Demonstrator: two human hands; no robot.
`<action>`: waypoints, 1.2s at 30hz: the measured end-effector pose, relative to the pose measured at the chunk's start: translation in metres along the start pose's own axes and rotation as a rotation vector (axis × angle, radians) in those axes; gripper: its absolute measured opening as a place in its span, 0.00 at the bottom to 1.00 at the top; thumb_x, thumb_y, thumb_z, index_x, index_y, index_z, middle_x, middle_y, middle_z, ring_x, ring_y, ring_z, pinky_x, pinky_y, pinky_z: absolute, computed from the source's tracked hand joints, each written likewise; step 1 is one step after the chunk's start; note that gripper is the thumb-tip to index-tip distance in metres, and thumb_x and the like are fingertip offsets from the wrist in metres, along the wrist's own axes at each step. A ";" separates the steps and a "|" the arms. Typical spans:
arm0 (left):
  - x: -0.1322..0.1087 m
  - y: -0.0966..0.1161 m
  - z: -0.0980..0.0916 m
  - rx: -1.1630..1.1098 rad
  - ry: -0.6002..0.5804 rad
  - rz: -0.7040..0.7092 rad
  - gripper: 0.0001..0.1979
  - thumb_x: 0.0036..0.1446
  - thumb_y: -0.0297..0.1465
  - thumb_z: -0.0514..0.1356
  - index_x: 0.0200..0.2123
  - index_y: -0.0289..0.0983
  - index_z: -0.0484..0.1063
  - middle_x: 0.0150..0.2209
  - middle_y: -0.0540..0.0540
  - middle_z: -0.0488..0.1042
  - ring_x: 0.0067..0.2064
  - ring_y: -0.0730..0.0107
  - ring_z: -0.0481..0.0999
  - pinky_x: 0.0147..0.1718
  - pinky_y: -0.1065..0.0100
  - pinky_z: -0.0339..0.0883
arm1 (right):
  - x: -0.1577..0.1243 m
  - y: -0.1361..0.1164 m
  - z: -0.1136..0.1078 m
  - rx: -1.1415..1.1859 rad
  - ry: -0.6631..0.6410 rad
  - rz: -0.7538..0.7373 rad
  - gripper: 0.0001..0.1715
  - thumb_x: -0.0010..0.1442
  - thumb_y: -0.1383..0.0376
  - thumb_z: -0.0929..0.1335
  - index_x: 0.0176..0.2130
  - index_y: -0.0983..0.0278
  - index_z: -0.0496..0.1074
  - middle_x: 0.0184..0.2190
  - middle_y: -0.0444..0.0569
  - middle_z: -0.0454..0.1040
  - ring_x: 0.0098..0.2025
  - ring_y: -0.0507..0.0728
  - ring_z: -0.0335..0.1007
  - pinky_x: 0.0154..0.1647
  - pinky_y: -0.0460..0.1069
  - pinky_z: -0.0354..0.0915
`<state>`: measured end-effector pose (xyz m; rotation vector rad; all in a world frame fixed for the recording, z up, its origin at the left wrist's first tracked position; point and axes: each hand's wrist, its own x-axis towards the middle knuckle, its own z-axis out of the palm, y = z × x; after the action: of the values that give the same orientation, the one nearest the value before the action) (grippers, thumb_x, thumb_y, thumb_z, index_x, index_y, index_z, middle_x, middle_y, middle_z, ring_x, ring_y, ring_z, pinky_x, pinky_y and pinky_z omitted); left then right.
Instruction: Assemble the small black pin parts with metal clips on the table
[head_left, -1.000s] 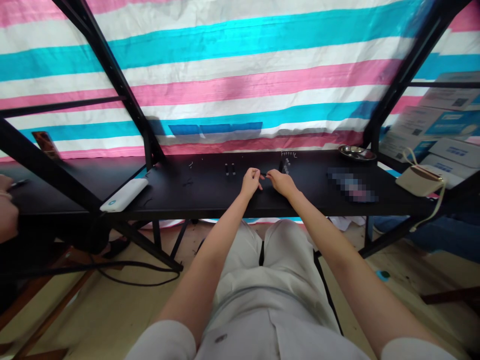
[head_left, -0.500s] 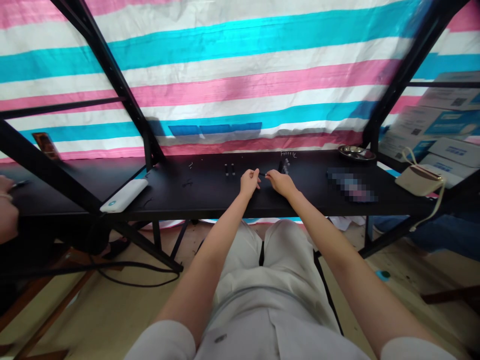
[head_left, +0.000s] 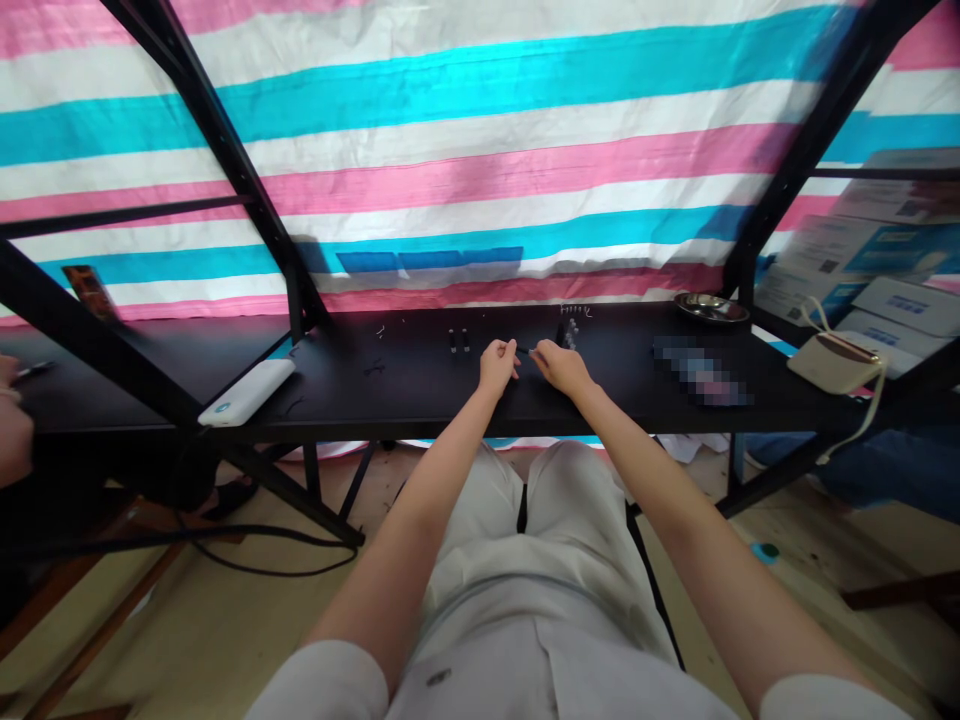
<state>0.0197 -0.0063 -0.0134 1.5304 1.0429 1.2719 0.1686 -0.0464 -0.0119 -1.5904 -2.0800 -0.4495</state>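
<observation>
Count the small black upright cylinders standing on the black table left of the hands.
2: the two small black cylinders stand side by side on the black table, just left of the left hand. Further ones may hide among the tiny parts behind the right hand.

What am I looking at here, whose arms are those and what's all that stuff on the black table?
This is one picture from a camera worn on a person's head, looking forward and down, so the two bare arms are the wearer's own. There is no machine. The left hand and right hand meet over a black table, pinching a small dark part between them; it is too small to identify. On the table lie a white power bank, two small dark pieces, a cluster of tiny parts, a metal dish and a beige pouch. A striped tarp hangs behind. At the far left edge is another person's hand.
</observation>
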 end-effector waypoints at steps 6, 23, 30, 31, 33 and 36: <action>-0.001 0.006 0.000 -0.098 -0.055 -0.057 0.08 0.61 0.32 0.50 0.29 0.37 0.59 0.23 0.55 0.70 0.12 0.83 0.62 0.14 0.77 0.52 | -0.001 -0.002 0.000 0.069 0.009 0.018 0.19 0.66 0.57 0.55 0.44 0.64 0.67 0.41 0.50 0.73 0.34 0.54 0.69 0.28 0.46 0.52; 0.002 0.003 0.000 -0.045 0.084 -0.064 0.10 0.63 0.37 0.49 0.32 0.37 0.58 0.24 0.55 0.68 0.13 0.85 0.61 0.14 0.79 0.52 | 0.000 -0.002 -0.002 -0.017 -0.072 0.036 0.15 0.64 0.59 0.58 0.42 0.63 0.68 0.40 0.51 0.71 0.31 0.53 0.66 0.27 0.46 0.51; 0.000 0.002 -0.001 0.005 0.055 0.007 0.03 0.59 0.29 0.54 0.36 0.36 0.63 0.24 0.55 0.67 0.15 0.84 0.60 0.15 0.78 0.54 | 0.000 -0.002 -0.003 0.056 -0.035 0.026 0.17 0.65 0.60 0.57 0.46 0.63 0.68 0.43 0.52 0.71 0.37 0.55 0.68 0.30 0.46 0.55; -0.001 0.003 -0.001 0.018 0.003 0.032 0.03 0.57 0.28 0.55 0.35 0.35 0.65 0.26 0.54 0.68 0.15 0.84 0.61 0.15 0.77 0.55 | 0.000 -0.001 -0.003 0.079 -0.033 0.009 0.17 0.65 0.60 0.56 0.46 0.63 0.68 0.43 0.52 0.72 0.37 0.55 0.68 0.30 0.46 0.56; -0.002 0.003 -0.001 0.036 -0.110 0.078 0.04 0.54 0.28 0.58 0.34 0.35 0.68 0.29 0.52 0.70 0.17 0.85 0.62 0.16 0.77 0.56 | -0.001 -0.001 -0.001 0.121 -0.046 -0.016 0.17 0.66 0.60 0.56 0.46 0.63 0.68 0.42 0.51 0.73 0.38 0.55 0.69 0.31 0.46 0.56; -0.004 0.004 -0.001 0.036 -0.185 0.091 0.04 0.52 0.27 0.59 0.33 0.34 0.70 0.31 0.51 0.72 0.17 0.86 0.64 0.19 0.77 0.58 | 0.000 0.001 0.000 0.156 -0.070 -0.023 0.16 0.65 0.61 0.57 0.45 0.62 0.69 0.41 0.50 0.73 0.38 0.55 0.69 0.32 0.46 0.57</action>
<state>0.0185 -0.0109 -0.0106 1.7048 0.8896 1.1525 0.1700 -0.0462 -0.0126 -1.5132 -2.1306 -0.2359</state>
